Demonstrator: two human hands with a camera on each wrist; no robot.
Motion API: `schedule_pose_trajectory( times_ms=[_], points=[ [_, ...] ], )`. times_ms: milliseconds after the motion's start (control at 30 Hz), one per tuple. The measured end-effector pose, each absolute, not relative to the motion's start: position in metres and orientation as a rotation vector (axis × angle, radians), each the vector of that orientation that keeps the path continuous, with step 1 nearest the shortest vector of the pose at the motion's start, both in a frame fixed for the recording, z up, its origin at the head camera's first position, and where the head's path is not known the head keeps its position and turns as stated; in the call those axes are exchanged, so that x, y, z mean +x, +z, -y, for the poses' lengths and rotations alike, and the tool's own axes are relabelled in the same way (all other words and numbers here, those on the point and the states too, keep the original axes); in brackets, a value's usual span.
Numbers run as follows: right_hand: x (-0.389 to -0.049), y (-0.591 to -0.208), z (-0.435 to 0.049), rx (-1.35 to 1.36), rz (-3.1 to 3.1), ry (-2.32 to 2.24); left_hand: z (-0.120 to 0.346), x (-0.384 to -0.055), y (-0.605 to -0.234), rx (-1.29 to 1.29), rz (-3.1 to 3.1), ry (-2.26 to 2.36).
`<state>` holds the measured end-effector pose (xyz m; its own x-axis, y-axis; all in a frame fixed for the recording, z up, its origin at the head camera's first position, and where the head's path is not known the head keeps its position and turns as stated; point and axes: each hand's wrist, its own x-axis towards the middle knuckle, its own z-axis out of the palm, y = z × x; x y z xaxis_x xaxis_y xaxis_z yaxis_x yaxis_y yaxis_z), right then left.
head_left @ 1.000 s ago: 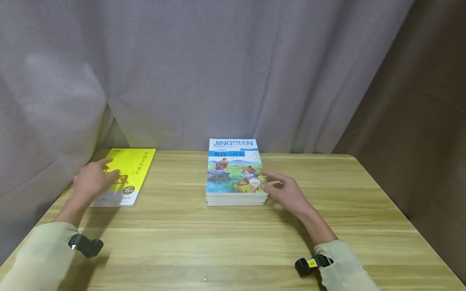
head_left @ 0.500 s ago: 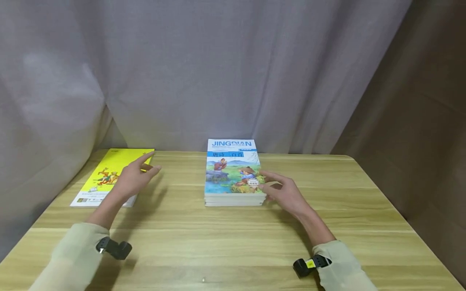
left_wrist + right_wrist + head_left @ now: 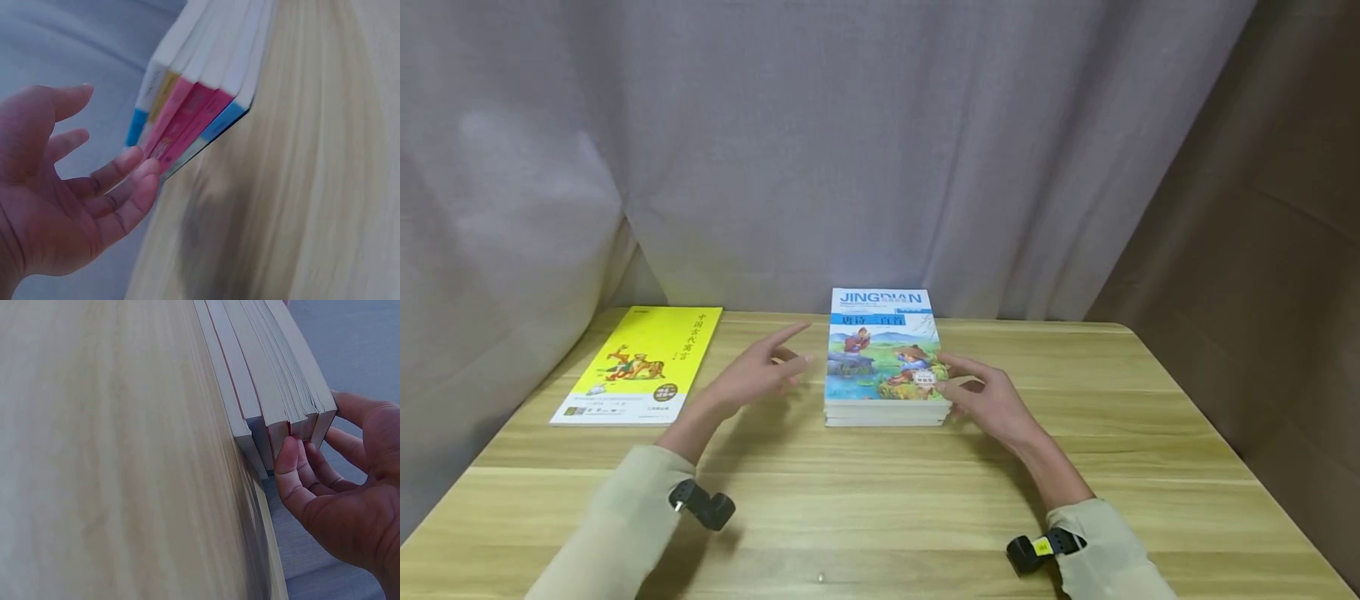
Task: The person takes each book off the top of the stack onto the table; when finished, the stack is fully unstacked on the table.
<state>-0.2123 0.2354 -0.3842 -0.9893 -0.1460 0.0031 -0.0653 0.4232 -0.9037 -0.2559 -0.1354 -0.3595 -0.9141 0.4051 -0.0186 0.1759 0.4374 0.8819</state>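
A stack of several books lies in the middle of the table, a blue-and-green picture cover with "JINGDIAN" on top. My right hand holds the stack's right edge. In the right wrist view, the thumb lies at the top book's corner and curled fingers rest against the page edges. My left hand hovers just left of the stack, fingers apart and holding nothing. In the left wrist view its fingertips overlap the pink, blue and yellow spines.
A yellow book with a tiger picture lies flat at the table's left. Grey curtains hang behind the wooden table and on both sides. Each cuff carries a small black camera.
My left hand has left the yellow book and swung right through the air to beside the stack. The right hand and the books have stayed in place.
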Motion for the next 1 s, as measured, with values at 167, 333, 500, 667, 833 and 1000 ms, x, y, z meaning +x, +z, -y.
schedule_pose_trajectory(
  times_ms=[167,333,500,667,833,1000],
  points=[
    [-0.211,-0.384,-0.236,-0.194,-2.577,-1.651,0.115,-0.261,-0.368,0.547,-2.389,1.470],
    [-0.211,-0.385,-0.235,-0.207,-2.569,-1.665,0.101,-0.266,-0.370,0.523,-2.399,1.439],
    [-0.211,-0.385,-0.234,-0.222,-2.553,-1.686,0.095,-0.274,-0.374,0.481,-2.396,1.442],
    [-0.211,-0.384,-0.233,-0.222,-2.554,-1.689,0.095,-0.276,-0.376,0.460,-2.397,1.432],
    [-0.212,-0.385,-0.234,-0.221,-2.570,-1.689,0.095,-0.275,-0.375,0.447,-2.395,1.437],
    [-0.212,-0.384,-0.235,-0.224,-2.554,-1.703,0.096,-0.272,-0.376,0.441,-2.373,1.461]
  ],
)
